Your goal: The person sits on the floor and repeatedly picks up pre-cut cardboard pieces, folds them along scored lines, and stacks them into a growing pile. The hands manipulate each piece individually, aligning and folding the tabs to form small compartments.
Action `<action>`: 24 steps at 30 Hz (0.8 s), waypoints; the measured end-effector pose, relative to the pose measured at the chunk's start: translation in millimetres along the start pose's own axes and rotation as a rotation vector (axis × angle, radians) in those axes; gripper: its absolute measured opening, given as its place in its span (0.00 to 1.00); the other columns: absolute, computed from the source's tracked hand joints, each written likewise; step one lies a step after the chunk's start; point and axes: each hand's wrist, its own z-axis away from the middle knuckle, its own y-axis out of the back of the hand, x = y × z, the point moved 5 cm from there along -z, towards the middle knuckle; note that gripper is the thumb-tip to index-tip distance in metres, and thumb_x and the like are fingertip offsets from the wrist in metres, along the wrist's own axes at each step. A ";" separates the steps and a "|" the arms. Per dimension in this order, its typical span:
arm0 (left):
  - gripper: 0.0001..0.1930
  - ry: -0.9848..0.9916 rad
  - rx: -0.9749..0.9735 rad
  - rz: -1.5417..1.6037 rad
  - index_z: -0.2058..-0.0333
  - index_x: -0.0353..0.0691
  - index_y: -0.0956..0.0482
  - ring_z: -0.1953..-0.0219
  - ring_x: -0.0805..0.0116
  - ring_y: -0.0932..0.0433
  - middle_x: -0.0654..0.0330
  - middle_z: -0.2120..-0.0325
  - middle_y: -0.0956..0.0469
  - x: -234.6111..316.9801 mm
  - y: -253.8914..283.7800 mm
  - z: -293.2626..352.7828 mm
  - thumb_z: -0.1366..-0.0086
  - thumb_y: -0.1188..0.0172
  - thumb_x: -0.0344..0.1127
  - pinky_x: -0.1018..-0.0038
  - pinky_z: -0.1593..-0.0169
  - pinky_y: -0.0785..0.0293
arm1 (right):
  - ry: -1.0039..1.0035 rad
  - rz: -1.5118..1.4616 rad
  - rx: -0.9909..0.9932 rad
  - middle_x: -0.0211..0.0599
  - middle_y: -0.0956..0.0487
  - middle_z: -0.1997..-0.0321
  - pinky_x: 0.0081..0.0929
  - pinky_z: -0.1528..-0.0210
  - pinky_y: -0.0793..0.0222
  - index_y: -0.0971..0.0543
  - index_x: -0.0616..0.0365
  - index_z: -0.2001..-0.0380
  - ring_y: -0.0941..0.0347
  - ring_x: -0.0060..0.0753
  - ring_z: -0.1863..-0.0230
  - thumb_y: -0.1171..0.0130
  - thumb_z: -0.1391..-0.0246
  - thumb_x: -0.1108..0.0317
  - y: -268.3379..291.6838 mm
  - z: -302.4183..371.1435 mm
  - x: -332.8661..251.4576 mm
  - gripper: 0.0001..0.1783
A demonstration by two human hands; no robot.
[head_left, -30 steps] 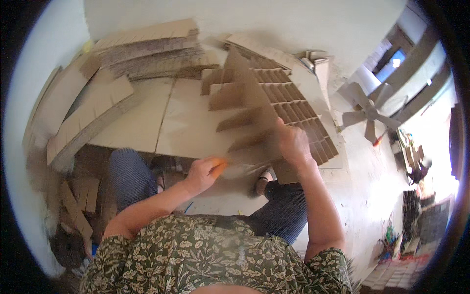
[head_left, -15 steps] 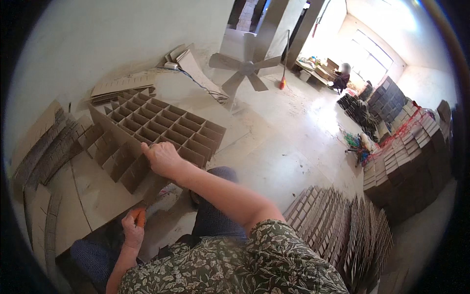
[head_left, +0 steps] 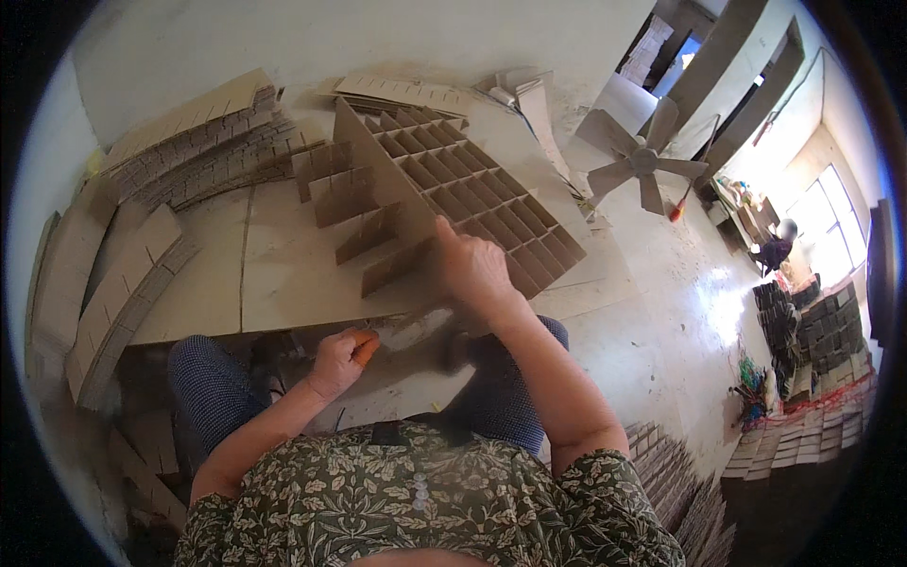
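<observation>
A brown cardboard divider grid (head_left: 472, 189), made of interlocked strips, lies on the table ahead of me. Several slotted strips stick out from its left side past one long panel (head_left: 383, 170). My right hand (head_left: 475, 269) is closed on the near end of this panel, at the grid's near corner; the fingertips are partly hidden. Off the table's front edge, above my lap, my left hand (head_left: 342, 361) is curled closed. Something orange (head_left: 365, 348) shows at its fingers, perhaps a finger cover. Whether that hand holds anything is hidden.
Stacked slotted cardboard strips (head_left: 203, 142) lie at the table's far left, with more bundles (head_left: 132, 293) nearer. Flat strips (head_left: 402, 92) rest behind the grid. A fan (head_left: 644, 161) stands to the right. Folded dividers (head_left: 675, 477) and stacked cardboard (head_left: 803, 416) are on the floor; a person (head_left: 777, 248) sits far off.
The view has swung left, so the table and grid appear farther right and more level. My right hand stays at the grid's near edge; my left hand remains curled by the table front.
</observation>
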 end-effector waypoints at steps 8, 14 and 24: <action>0.06 -0.098 0.026 -0.031 0.66 0.35 0.20 0.71 0.51 0.21 0.48 0.71 0.21 5.2 7.4 -9.5 0.44 0.38 0.27 0.68 0.68 0.26 | 0.009 -0.079 -0.021 0.46 0.23 0.76 0.44 0.73 0.30 0.33 0.58 0.44 0.24 0.51 0.75 0.48 0.56 0.74 10.6 1.7 -0.5 0.31; 0.06 0.059 0.151 0.028 0.64 0.34 0.21 0.74 0.63 0.23 0.52 0.72 0.21 -7.1 34.0 -20.3 0.41 0.39 0.26 0.73 0.69 0.27 | 0.023 -0.084 0.004 0.48 0.23 0.75 0.46 0.74 0.30 0.33 0.57 0.45 0.24 0.53 0.74 0.49 0.57 0.76 14.1 11.5 3.0 0.30; 0.15 -0.108 0.501 -0.341 0.56 0.39 0.23 0.56 0.55 0.23 0.53 0.59 0.22 -7.1 104.6 -131.3 0.41 0.37 0.35 0.67 0.55 0.27 | 0.000 -0.076 -0.054 0.47 0.23 0.74 0.46 0.72 0.29 0.34 0.54 0.43 0.24 0.53 0.74 0.48 0.54 0.74 17.3 13.6 2.7 0.30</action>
